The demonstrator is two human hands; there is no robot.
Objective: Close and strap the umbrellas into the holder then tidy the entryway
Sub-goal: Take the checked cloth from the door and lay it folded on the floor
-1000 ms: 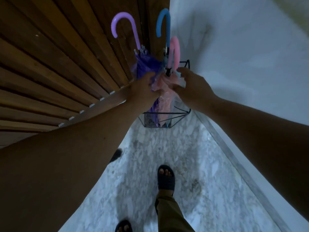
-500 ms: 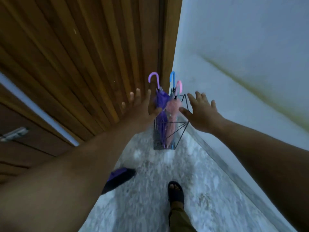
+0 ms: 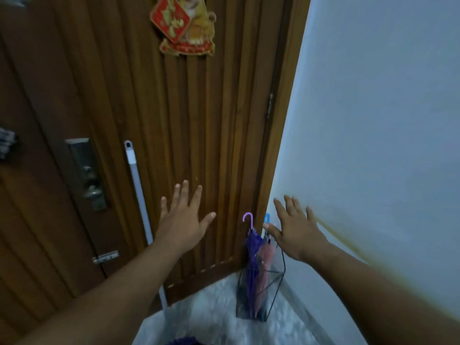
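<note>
A black wire holder [image 3: 276, 292] stands on the floor in the corner between the wooden door and the white wall. In it stand a folded purple umbrella [image 3: 252, 250] with a lilac hook handle, a folded pink umbrella [image 3: 265, 260], and a third whose blue handle [image 3: 267, 217] shows behind my thumb. My left hand [image 3: 183, 220] is raised with fingers spread in front of the door, left of the holder and apart from it. My right hand [image 3: 295, 230] is open too, hovering above the holder's top, holding nothing.
A long white pole [image 3: 140, 195] leans against the wooden door [image 3: 199, 133], beside a metal lock [image 3: 88, 174]. A red and gold decoration [image 3: 184, 23] hangs high on the door. The marble floor [image 3: 211, 312] shows a dark purple thing [image 3: 183, 341] at the bottom edge.
Both hands have let go of the umbrellas and pulled up and back with fingers spread. The view has risen, so the holder now appears smaller and lower.
</note>
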